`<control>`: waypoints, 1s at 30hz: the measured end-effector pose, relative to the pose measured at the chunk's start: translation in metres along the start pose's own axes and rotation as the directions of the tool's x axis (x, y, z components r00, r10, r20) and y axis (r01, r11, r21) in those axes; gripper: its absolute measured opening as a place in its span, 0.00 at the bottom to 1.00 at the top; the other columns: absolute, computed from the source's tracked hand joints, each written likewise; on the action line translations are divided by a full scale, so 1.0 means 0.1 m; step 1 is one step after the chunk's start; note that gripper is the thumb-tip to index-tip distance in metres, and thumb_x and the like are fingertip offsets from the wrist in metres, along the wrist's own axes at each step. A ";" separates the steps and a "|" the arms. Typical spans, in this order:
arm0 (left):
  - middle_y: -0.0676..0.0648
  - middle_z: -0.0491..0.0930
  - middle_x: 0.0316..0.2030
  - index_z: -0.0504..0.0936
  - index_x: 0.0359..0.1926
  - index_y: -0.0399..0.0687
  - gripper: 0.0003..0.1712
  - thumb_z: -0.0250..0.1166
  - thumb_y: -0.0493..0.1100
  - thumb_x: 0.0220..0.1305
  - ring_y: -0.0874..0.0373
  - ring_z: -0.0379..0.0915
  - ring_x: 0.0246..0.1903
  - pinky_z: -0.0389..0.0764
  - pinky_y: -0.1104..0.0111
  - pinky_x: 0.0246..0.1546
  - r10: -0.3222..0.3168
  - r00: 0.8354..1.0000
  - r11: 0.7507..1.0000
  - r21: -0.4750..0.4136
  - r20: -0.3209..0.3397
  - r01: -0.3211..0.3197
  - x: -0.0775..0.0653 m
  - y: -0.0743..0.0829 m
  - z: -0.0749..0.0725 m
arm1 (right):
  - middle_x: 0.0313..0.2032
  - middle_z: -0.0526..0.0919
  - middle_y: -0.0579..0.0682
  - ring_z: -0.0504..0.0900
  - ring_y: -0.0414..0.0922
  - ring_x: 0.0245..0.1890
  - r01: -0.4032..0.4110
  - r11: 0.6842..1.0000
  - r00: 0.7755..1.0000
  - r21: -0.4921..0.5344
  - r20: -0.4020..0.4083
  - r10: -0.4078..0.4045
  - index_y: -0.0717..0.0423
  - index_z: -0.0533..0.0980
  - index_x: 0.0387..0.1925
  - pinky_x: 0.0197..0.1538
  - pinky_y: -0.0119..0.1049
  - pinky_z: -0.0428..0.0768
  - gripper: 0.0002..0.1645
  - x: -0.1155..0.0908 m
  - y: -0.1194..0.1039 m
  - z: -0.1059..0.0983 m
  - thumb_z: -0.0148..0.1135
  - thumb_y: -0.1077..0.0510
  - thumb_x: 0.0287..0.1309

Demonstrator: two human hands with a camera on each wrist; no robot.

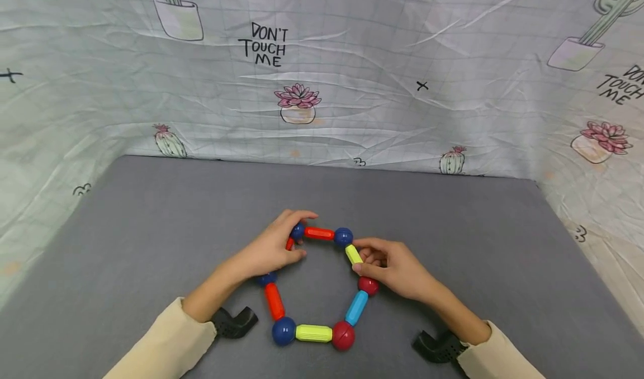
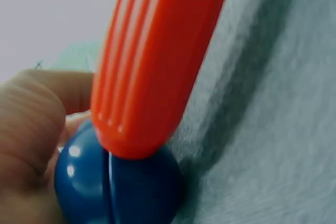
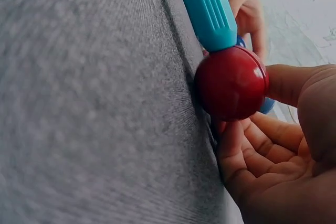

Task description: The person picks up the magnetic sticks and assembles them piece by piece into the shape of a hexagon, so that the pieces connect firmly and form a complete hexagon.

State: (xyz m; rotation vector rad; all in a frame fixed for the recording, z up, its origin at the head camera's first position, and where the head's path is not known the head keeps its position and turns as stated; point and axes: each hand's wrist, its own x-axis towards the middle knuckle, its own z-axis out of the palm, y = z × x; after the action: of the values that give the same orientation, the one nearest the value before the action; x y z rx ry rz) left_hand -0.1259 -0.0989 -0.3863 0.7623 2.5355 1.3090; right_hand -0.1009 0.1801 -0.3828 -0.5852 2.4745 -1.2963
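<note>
Several magnetic rods and balls form a closed ring on the grey table. My left hand (image 1: 278, 246) is at its upper left, fingers and thumb around a blue ball (image 1: 297, 231) and the partly hidden red rod (image 1: 289, 244) beside it. At the upper right, my right hand (image 1: 394, 264) pinches a yellow-green rod (image 1: 353, 254) between thumb and index finger. That rod joins a blue ball (image 1: 344, 237) to a red ball (image 3: 231, 83). A red rod (image 1: 319, 233) spans the top. In the left wrist view, a blue ball (image 2: 118, 182) with a red rod (image 2: 157, 61) blocks most of the left hand.
The ring's near side has a yellow-green rod (image 1: 314, 333) between a blue ball (image 1: 284, 331) and a red ball (image 1: 344, 335). A light-blue rod (image 1: 356, 307) forms the lower right side. Behind the grey table (image 1: 453, 217) hangs a printed cloth (image 1: 352, 127).
</note>
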 end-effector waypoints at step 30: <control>0.56 0.73 0.42 0.82 0.48 0.57 0.17 0.71 0.41 0.57 0.61 0.68 0.32 0.70 0.72 0.27 0.012 0.973 0.992 0.125 -0.232 0.017 -0.72 0.06 0.02 | 0.49 0.76 0.39 0.75 0.37 0.40 0.285 0.939 0.958 -0.192 0.034 -0.283 0.44 0.76 0.54 0.34 0.31 0.78 0.21 -0.34 0.06 -0.13 0.66 0.50 0.59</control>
State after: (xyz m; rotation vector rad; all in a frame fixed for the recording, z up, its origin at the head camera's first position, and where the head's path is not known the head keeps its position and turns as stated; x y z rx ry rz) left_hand -0.0617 -0.1321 -0.3872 0.6628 2.8254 1.3169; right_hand -0.0782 0.2090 -0.3781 -1.0265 2.6026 -1.1472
